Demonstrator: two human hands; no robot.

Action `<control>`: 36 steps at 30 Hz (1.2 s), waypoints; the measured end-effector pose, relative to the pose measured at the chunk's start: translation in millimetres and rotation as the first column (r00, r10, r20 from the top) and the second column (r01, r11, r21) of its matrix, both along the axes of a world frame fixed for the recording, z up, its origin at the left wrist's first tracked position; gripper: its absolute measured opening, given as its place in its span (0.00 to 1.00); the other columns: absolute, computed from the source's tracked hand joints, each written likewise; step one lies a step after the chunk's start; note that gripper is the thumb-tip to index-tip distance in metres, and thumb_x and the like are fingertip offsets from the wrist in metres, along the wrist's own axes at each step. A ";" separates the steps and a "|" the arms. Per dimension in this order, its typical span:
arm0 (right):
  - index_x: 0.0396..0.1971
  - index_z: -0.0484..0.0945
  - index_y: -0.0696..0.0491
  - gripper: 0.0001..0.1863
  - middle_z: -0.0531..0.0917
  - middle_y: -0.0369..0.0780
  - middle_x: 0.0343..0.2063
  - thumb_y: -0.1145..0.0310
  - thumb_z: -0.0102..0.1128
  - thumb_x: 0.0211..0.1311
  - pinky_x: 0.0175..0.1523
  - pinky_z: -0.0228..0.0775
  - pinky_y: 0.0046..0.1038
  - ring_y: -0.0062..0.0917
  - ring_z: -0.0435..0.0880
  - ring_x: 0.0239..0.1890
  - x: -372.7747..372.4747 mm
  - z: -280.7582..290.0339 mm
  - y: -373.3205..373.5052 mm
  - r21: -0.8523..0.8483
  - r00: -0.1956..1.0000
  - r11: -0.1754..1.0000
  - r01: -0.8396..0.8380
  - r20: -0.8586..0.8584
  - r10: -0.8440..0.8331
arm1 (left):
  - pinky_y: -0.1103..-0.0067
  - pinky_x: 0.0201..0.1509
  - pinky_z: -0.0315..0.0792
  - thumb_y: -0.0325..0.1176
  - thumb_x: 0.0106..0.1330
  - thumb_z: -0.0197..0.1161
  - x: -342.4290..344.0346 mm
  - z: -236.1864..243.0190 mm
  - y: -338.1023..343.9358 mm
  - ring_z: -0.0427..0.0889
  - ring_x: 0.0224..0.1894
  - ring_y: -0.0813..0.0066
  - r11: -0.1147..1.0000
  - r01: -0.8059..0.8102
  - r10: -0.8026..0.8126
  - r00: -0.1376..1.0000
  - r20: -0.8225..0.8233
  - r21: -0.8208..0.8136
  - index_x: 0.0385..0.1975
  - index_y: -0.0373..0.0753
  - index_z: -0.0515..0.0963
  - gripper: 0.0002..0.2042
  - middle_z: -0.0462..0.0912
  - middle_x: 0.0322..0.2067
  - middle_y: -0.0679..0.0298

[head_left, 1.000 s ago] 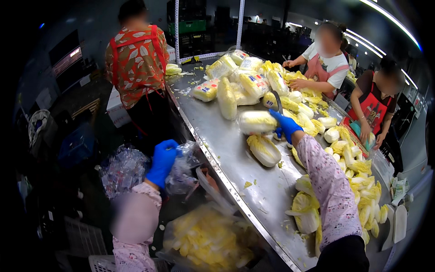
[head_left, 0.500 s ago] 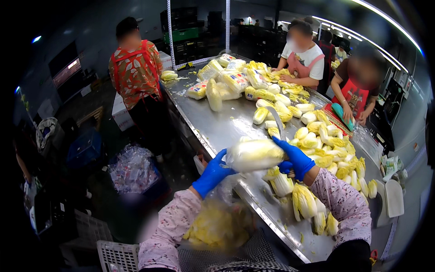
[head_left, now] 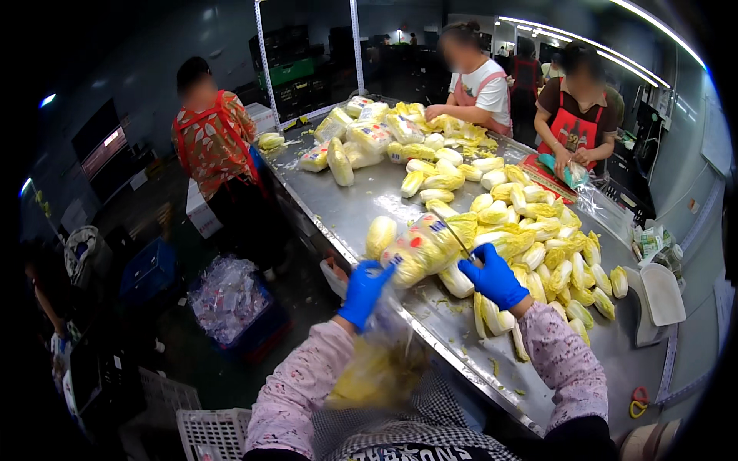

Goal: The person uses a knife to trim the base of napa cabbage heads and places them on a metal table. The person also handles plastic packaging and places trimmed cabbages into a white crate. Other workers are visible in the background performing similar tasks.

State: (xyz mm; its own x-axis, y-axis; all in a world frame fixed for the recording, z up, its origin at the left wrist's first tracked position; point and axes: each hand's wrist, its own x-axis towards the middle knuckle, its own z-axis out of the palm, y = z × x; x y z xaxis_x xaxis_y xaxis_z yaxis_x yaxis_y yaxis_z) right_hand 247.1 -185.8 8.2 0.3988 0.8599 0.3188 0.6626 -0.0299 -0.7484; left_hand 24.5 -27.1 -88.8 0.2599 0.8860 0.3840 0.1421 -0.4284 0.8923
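Above the table's near edge, my left hand (head_left: 364, 294), in a blue glove, pinches the near end of a clear printed bag of napa cabbages (head_left: 417, 250). Loose clear plastic hangs below that hand. My right hand (head_left: 494, 278), also blue-gloved, is closed around a thin knife (head_left: 453, 234) whose narrow blade points up and away across the bag's right side; its handle is hidden in the glove. One pale napa cabbage (head_left: 380, 236) shows just beyond the bag's left end. Under my forearms, a blurred yellow heap (head_left: 377, 380) lies partly covered by plastic.
Loose napa cabbages (head_left: 538, 230) cover the right of the metal table (head_left: 330, 203). Bagged cabbages (head_left: 361, 137) are piled at the far end. Three people work around it. Orange-handled scissors (head_left: 639, 402) lie at the right; a bin of plastic bags (head_left: 229, 300) stands left.
The bag has turned and come down toward the table, showing its red and blue print. My right hand has moved off its end, knife still held. The whole view has shifted.
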 end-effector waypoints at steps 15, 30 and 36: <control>0.37 0.77 0.56 0.25 0.80 0.53 0.37 0.47 0.55 0.55 0.47 0.69 0.39 0.47 0.78 0.42 19.0 35.7 168.3 -0.117 0.976 0.991 -0.058 0.201 0.081 | 0.80 0.46 0.74 0.50 0.66 0.53 1.5 45.6 39.3 0.79 0.39 0.74 0.297 0.649 -0.297 0.760 0.578 -0.700 0.50 0.33 0.72 0.25 0.80 0.41 0.62; 0.36 0.76 0.54 0.20 0.81 0.37 0.24 0.53 0.65 0.53 0.23 0.66 0.22 0.18 0.75 0.20 25.7 18.6 125.1 -0.050 0.944 0.978 -0.204 -0.275 0.183 | 0.78 0.51 0.72 0.34 0.61 0.64 15.8 18.6 -19.3 0.76 0.47 0.70 0.960 0.132 0.009 0.869 0.495 -0.247 0.57 0.37 0.65 0.25 0.75 0.48 0.60; 0.39 0.71 0.53 0.16 0.78 0.36 0.24 0.61 0.61 0.56 0.18 0.64 0.20 0.17 0.71 0.16 4.8 -46.7 113.6 0.041 0.816 0.966 -0.255 -0.528 0.237 | 0.78 0.52 0.70 0.32 0.59 0.66 -26.3 38.9 -14.3 0.74 0.49 0.73 0.950 -0.042 0.052 0.998 -0.022 0.310 0.58 0.38 0.65 0.27 0.75 0.48 0.58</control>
State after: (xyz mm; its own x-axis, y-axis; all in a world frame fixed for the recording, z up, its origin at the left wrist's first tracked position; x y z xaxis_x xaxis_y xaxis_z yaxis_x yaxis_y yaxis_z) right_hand 251.9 -72.2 -38.5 0.2716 0.9577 0.0950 0.1592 0.0526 -0.9858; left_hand -1.8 -41.4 -50.0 0.2362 0.7367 0.6336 0.1930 -0.6746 0.7125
